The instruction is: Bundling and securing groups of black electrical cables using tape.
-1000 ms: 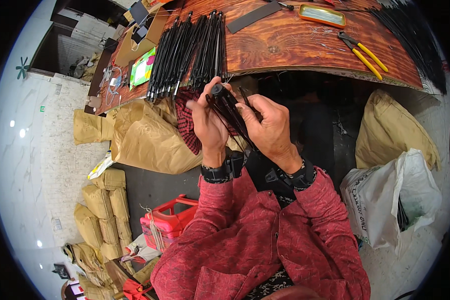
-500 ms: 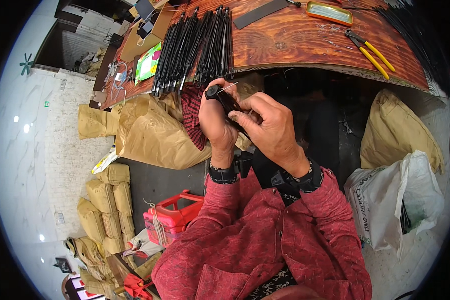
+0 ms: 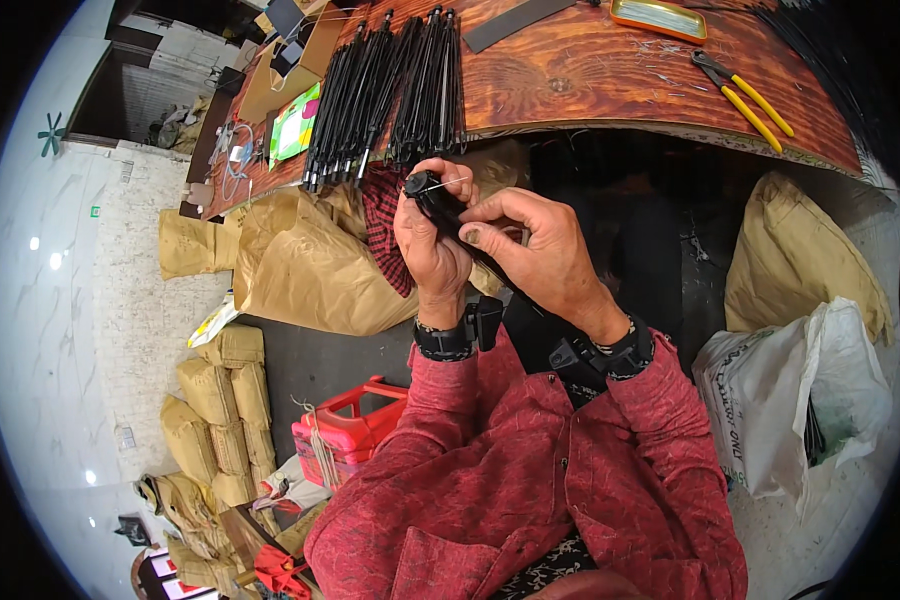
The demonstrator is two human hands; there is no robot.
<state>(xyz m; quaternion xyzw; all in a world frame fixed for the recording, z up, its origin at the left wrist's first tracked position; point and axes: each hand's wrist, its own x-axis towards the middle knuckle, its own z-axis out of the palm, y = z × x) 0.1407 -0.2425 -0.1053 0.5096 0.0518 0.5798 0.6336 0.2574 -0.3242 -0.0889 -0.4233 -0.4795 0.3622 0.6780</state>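
Note:
In front of my chest, above my lap, my left hand is wrapped round a folded black umbrella frame near its round hub. The frame slants down to the right. A thin pale wire juts sideways from just below the hub, by my left fingertips. Close below, my right hand is closed with thumb and forefinger at the black ribs; what lies between those fingertips is hidden. More black umbrella frames lie in a bundled row on the wooden table just beyond my left hand.
On the wooden table are yellow-handled pincers, loose wire bits, a tin of wires and a dark flat bar. A brown sack and white sack stand right. A red plastic container stands left.
My left hand and the frame's hub have shifted slightly left. My right thumb and fingers have moved a little along the ribs; the wire still sticks out.

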